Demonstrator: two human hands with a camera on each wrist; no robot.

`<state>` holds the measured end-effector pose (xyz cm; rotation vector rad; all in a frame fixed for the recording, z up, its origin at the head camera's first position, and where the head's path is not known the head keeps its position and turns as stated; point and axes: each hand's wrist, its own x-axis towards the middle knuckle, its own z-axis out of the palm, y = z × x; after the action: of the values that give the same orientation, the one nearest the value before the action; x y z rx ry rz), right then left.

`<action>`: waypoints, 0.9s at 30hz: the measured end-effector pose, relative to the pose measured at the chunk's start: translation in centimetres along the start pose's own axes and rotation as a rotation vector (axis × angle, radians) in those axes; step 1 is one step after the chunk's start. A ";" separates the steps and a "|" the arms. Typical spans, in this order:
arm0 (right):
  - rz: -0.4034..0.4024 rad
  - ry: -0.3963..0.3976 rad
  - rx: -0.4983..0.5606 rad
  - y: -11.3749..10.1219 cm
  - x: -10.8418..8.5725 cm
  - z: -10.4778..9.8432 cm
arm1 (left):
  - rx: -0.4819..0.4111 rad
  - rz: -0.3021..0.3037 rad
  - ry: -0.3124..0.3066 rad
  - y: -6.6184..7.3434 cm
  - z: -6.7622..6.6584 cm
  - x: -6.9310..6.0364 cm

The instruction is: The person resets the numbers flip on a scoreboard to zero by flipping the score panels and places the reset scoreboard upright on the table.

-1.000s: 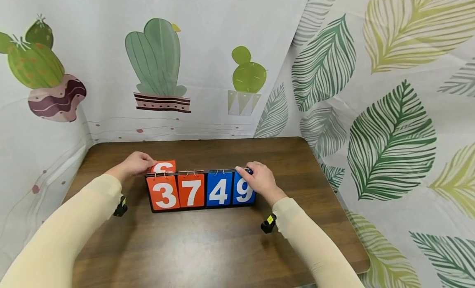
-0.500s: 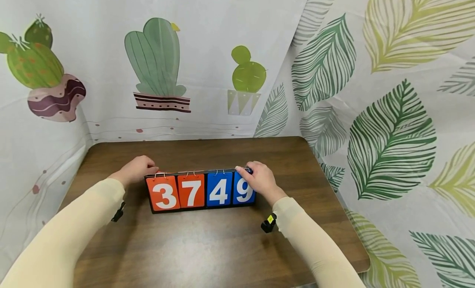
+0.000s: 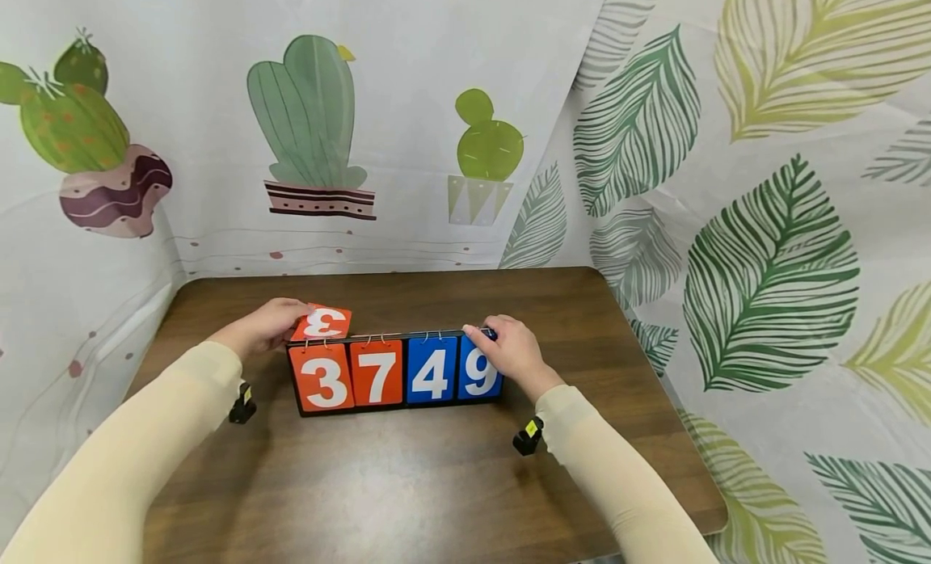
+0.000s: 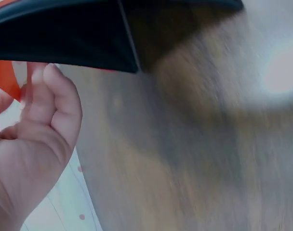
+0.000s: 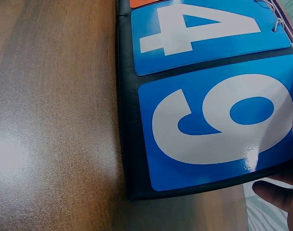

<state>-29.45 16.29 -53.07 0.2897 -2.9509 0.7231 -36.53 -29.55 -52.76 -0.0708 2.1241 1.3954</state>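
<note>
Compared with half a second ago, the left hand (image 3: 267,325) is slightly higher, and the red card (image 3: 324,322) it pinches, then nearly hidden behind the number board (image 3: 404,373), now shows an upside-down 3 above the top edge.

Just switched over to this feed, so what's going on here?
Someone's left hand pinches a raised red card at the left end of a flip-number board standing on a table. The right hand holds the board's right end. The front reads 3749, and the raised card shows an upside-down 3.
</note>
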 end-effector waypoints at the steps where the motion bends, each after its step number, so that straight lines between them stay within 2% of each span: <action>1: 0.001 0.000 -0.001 0.0 0.0 0.0 | -0.032 -0.008 -0.014 0.2 0.0 0.0; 6: 0.007 -0.006 0.002 0.0 0.1 0.1 | -0.158 0.002 -0.047 1.1 -0.3 -0.6; 15: -0.008 0.015 0.009 0.1 0.0 0.0 | -0.326 0.094 -0.095 3.0 -0.6 -3.6; 22: -0.007 0.013 0.018 0.1 0.0 0.0 | -0.375 0.115 -0.076 3.8 -0.5 -5.1; 27: 0.002 0.012 0.011 0.0 0.0 0.2 | -0.346 0.131 -0.062 4.1 -0.4 -6.0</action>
<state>-29.47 16.25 -53.23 0.2818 -2.9372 0.7395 -33.17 -29.63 -46.29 -0.0231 1.8454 1.8068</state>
